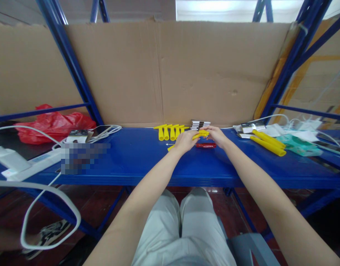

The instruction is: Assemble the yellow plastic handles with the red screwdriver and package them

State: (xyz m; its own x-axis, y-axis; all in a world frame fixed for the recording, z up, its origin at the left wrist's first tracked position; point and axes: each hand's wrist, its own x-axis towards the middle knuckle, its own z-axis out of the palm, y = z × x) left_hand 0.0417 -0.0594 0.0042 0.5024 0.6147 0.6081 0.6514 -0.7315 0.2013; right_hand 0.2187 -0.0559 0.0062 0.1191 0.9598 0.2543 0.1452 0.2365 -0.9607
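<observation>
A yellow plastic piece (201,134) is held between both hands above the blue table. My left hand (184,143) is closed around its left part. My right hand (216,136) has its fingers closed at the right end, where a small shiny bit shows that is too small to name. Just below the hands lies a screwdriver (206,145) with a red handle, its shaft partly behind my left hand. Several yellow funnel-shaped tubes (172,133) stand in a row to the left. Another yellow part (170,148) peeks out beside my left hand.
Behind the hands sits a stack of white-and-black pieces (200,124). Long yellow tubes (269,143) and a green plastic packet (298,145) lie at the right. At the left are a red bag (57,123), a power strip (34,164) and white cables (107,132). Cardboard (200,74) walls the back.
</observation>
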